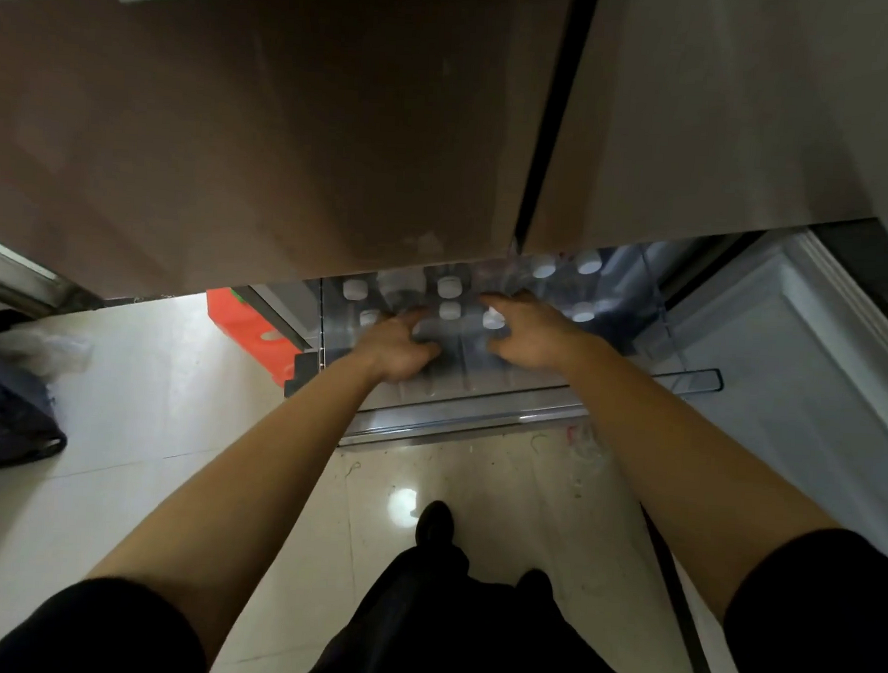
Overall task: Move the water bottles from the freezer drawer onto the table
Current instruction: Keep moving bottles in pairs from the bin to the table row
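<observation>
Now the person is leaning over the open freezer drawer (pixel 479 412), where white-capped water bottles (pixel 448 287) are standing upright in rows. The left hand (pixel 403 347) is curling round a front bottle (pixel 424 331) while the right hand (pixel 532 335) is wrapping thumb and fingers about its neighbour (pixel 493 320). The pick-up step is looking under way with nothing lifted clear yet, and the next move is calling for a straight pull up past the other caps, then a turn towards the table, which is not showing here.
</observation>
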A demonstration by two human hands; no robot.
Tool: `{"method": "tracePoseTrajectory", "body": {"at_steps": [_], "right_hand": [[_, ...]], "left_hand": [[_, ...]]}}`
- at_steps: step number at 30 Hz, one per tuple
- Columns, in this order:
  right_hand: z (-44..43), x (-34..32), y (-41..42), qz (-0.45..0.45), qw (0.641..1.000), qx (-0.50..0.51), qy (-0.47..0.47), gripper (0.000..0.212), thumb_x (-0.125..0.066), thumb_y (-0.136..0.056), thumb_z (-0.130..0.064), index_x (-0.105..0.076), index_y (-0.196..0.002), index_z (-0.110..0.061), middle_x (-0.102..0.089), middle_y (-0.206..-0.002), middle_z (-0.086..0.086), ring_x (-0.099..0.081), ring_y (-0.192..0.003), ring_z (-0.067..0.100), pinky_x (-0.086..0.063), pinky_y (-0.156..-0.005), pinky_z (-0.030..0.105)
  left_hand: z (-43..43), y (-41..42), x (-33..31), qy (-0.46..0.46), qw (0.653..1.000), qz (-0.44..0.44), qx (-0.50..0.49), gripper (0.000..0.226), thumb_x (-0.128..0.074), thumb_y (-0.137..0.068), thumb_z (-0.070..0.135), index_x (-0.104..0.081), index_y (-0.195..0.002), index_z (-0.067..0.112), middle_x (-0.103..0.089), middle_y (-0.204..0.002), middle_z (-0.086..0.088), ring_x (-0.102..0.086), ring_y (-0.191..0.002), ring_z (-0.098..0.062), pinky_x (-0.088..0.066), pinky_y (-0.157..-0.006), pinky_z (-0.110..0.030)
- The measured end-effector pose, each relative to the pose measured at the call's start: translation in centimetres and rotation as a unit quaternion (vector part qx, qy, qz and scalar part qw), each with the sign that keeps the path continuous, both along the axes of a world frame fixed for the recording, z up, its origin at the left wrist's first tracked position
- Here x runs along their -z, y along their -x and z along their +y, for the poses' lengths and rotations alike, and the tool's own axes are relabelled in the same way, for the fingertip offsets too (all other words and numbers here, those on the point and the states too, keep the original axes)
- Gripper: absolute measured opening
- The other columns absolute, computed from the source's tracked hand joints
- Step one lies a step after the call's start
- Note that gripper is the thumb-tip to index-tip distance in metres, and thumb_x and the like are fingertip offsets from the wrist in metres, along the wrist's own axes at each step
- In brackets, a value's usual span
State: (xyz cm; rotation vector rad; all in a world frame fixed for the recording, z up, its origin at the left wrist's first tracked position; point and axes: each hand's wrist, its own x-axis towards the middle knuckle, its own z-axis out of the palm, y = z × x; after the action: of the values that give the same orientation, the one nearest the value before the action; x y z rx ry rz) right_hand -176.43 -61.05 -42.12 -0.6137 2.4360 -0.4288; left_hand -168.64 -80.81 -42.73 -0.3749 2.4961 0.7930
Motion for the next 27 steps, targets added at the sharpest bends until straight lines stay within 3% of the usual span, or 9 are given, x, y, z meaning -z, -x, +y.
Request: {"method": "tracePoseTrajectory", "body": {"at_steps": [4, 7, 11, 17, 19, 22, 27], "right_hand": [[0.4, -1.0, -0.5, 0.0, 1.0, 0.012, 0.006, 0.064, -0.067, -0.089, -0.036, -0.04, -0.148, -0.036, -0.043, -0.151, 0.01, -0.049, -0.13, 0.035, -0.046, -0.103, 0.042], [1.1, -2.4, -1.7, 0.014, 0.999, 0.029, 0.028, 0.05, -0.071, -0.085, -0.038, -0.053, -0.132, -0.036, -0.056, -0.134, 0.007, -0.056, -0.117, 0.029, -0.05, -0.094, 0.04], [2.1, -4.6, -4.0, 0.117, 0.992, 0.022, 0.05, 0.044, -0.073, -0.085, -0.038, -0.05, -0.122, -0.033, -0.057, -0.119, 0.007, -0.058, -0.105, 0.028, -0.043, -0.073, 0.032], [3.4, -7.7, -5.5, 0.255, 0.958, 0.07, 0.113, 0.031, -0.068, -0.091, -0.031, -0.049, -0.115, -0.027, -0.063, -0.107, 0.008, -0.061, -0.097, 0.031, -0.043, -0.067, 0.034], [4.1, -8.7, -5.6, 0.241, 0.958, 0.091, 0.126, 0.032, -0.068, -0.092, -0.034, -0.049, -0.116, -0.026, -0.065, -0.107, 0.005, -0.062, -0.095, 0.03, -0.041, -0.067, 0.034], [4.6, -9.7, -5.9, 0.193, 0.972, 0.082, 0.106, 0.036, -0.068, -0.091, -0.039, -0.047, -0.118, -0.03, -0.066, -0.11, 0.003, -0.062, -0.099, 0.029, -0.041, -0.071, 0.035], [5.2, -9.9, -5.9, 0.149, 0.974, 0.122, 0.118, 0.036, -0.068, -0.09, -0.042, -0.048, -0.119, -0.033, -0.064, -0.114, 0.003, -0.059, -0.099, 0.029, -0.041, -0.072, 0.033]], "left_hand": [[0.4, -0.7, -1.3, 0.003, 0.999, 0.042, -0.018, 0.041, -0.056, -0.093, 0.028, -0.055, -0.135, 0.027, -0.061, -0.131, -0.011, -0.056, -0.118, -0.034, -0.048, -0.097, -0.039], [0.6, -2.7, -2.1, 0.016, 0.997, 0.074, -0.013, 0.031, -0.059, -0.092, 0.026, -0.058, -0.123, 0.023, -0.063, -0.122, -0.014, -0.059, -0.108, -0.033, -0.047, -0.085, -0.031], [1.4, -6.2, -3.1, 0.051, 0.987, 0.151, -0.011, 0.032, -0.066, -0.086, 0.03, -0.051, -0.114, 0.026, -0.059, -0.115, -0.014, -0.058, -0.099, -0.033, -0.046, -0.08, -0.034], [2.9, -7.4, -6.6, 0.118, 0.927, 0.34, -0.102, 0.026, -0.072, -0.083, 0.021, -0.057, -0.105, 0.02, -0.065, -0.092, -0.012, -0.061, -0.086, -0.034, -0.043, -0.066, -0.032], [2.6, -7.2, -7.4, 0.112, 0.925, 0.341, -0.121, 0.026, -0.069, -0.086, 0.022, -0.055, -0.108, 0.022, -0.068, -0.094, -0.01, -0.063, -0.084, -0.034, -0.051, -0.068, -0.038], [2.4, -7.0, -7.6, 0.109, 0.952, 0.272, -0.087, 0.033, -0.067, -0.089, 0.029, -0.052, -0.118, 0.025, -0.071, -0.099, -0.011, -0.066, -0.088, -0.035, -0.055, -0.074, -0.044], [2.9, -6.6, -7.1, 0.09, 0.961, 0.244, -0.094, 0.039, -0.067, -0.088, 0.033, -0.052, -0.123, 0.027, -0.07, -0.106, -0.012, -0.065, -0.096, -0.037, -0.053, -0.078, -0.041]]}}
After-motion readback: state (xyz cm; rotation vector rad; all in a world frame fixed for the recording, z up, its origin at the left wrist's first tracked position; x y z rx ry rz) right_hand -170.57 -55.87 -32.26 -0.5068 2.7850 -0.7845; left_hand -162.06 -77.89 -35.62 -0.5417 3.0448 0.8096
